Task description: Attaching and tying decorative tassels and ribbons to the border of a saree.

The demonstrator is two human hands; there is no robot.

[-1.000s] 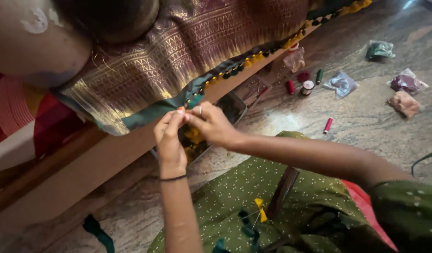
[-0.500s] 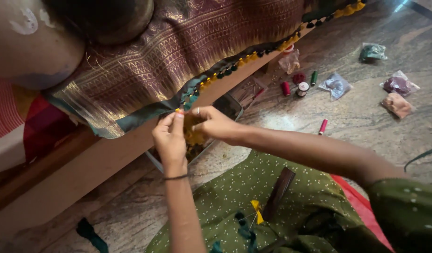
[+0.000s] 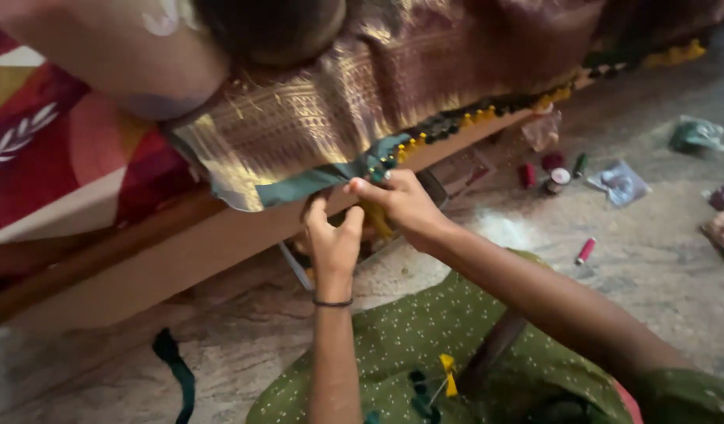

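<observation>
Stone floor [image 3: 660,259], wooden bed edge [image 3: 142,259]. Brown-gold cloth [image 3: 362,86] hangs over edge. Right hand [image 3: 405,204] grip pinched on green tasselled border [image 3: 330,177]; left hand [image 3: 334,239] fingers curled just below, grip unclear.

My view is dim and warm, with soft daylight falling from the upper right onto the stone floor [image 3: 660,267], where a pale patch glares. The whole frame looks soft with motion blur, and the brocade cloth [image 3: 362,94] above sits in shadow, its gold threads faintly shining.
</observation>
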